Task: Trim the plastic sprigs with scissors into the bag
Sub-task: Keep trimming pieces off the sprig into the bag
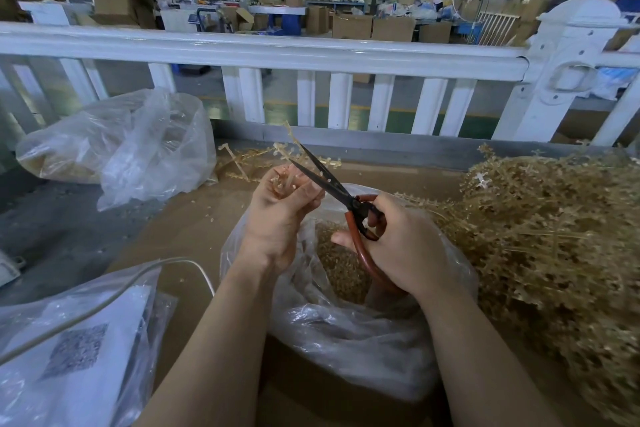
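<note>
Left hand [277,215]: fingers curled together round a small bunch of sprigs [287,152], stems pinched in the fist, tips sticking up and away. Held just above the bag mouth, likely so cut bits drop in.

Right hand [398,246]: thumb and fingers threaded through the red loops of the scissors [332,187], curled tight on them. Blades parted, pointing far-left, straddling the sprigs just beyond the left fingertips.

Bag [346,322]: clear plastic, open, directly under both hands. Brownish trimmings already lie inside, seen through the mouth.

Stock: big heap of uncut sprigs [554,236] on the right, within the right arm's reach.

Far left: second clear bag [121,146], partly filled, lying on its side by the white fence [311,52].

Near left: plastic-wrapped pack [79,350] with a printed label; a thin cable [104,302] runs over it.

Surface: brown board [194,218], scattered offcuts near the far edge.

Step, as judged: a cut about to close on the bunch; heap size suggests much trimming remains.

Risk: blades lie close to the left fingertips.
</note>
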{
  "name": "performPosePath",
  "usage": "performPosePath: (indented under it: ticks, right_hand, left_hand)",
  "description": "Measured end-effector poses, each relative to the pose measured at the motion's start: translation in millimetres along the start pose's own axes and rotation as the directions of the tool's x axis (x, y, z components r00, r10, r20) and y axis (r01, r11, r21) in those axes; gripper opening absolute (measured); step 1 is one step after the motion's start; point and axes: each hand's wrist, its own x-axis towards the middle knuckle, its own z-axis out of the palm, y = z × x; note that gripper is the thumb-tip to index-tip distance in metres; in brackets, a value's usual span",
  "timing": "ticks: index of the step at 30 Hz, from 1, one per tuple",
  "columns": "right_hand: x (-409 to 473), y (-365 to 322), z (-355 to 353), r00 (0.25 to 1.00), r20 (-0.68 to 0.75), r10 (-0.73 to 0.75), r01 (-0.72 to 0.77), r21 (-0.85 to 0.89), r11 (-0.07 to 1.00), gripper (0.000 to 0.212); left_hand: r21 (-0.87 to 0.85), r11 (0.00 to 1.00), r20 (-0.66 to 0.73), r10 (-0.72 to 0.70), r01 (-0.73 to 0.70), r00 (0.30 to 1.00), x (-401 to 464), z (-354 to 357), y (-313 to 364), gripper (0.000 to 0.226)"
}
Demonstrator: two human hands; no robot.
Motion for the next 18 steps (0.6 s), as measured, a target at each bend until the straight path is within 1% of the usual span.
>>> performPosePath:
  ticks: [7,13,18]
  right_hand:
    - [0.1,-0.1,0.7,1.000,-0.014,-0.014,0.014,0.002,1.000,0.075]
    - [0.1,1.1,2.7,1.000,-0.001,0.005,-0.005,0.001,1.000,0.083]
    - [0.8,1.3,3.6,1.000,-0.020,-0.007,0.007,-0.014,1.000,0.071]
  left_hand:
    - [-0.007,1.000,0.009,-0.012,0.012,1.000,-1.4,1.8,1.9,0.022]
    - [-0.003,1.000,0.007,-0.027,0.027,1.000,-1.7,1.2,2.1,0.022]
    - [0.003,0.999,0.000,-0.037,0.037,0.999,-0.7,-0.1,1.6,0.021]
